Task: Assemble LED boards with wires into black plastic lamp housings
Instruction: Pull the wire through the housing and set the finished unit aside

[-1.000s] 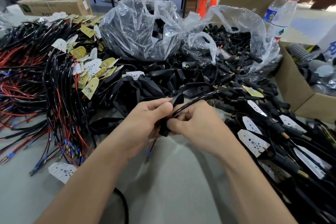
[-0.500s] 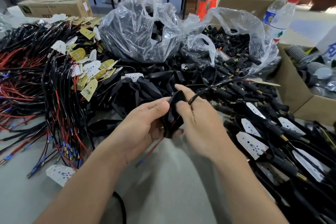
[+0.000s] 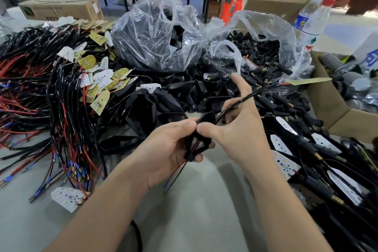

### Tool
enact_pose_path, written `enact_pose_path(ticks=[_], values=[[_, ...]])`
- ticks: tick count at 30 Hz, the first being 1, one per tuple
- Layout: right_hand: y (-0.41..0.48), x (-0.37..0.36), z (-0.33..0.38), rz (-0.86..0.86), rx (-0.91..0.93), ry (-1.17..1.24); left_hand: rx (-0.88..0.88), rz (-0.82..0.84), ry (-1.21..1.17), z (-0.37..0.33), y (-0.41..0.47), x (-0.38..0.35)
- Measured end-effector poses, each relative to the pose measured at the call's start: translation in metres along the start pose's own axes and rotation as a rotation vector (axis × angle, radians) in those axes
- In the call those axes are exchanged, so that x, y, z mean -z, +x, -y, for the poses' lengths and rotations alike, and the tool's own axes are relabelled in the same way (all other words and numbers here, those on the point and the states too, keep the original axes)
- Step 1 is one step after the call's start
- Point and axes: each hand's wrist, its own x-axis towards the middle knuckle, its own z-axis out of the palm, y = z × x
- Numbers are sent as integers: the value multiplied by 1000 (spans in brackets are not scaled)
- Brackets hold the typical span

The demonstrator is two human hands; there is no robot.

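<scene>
Housing [image 3: 207,118] is gripped in your left hand [image 3: 171,149], right hand [image 3: 241,129] curls round the cable [image 3: 255,94] (index sticking out); pull slowly so the LED board [image 3: 306,82] seats flat.

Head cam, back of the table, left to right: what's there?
Brown cardboard box → clear plastic bag of black lamp housings → clear plastic bag of black plug connectors → clear plastic water bottles.
</scene>
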Motion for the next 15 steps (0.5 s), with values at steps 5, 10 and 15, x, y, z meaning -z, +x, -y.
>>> enact_pose_path(ticks=[5,10,15], values=[[4,7,-1,-137,-131,120,42,-132,13,-2,1,2],[2,-4,1,-112,-116,41,23,-84,-13,0,1,-3],[-12,-23,8,-42,-66,-168,33,-78,-58,2,2,-5]])
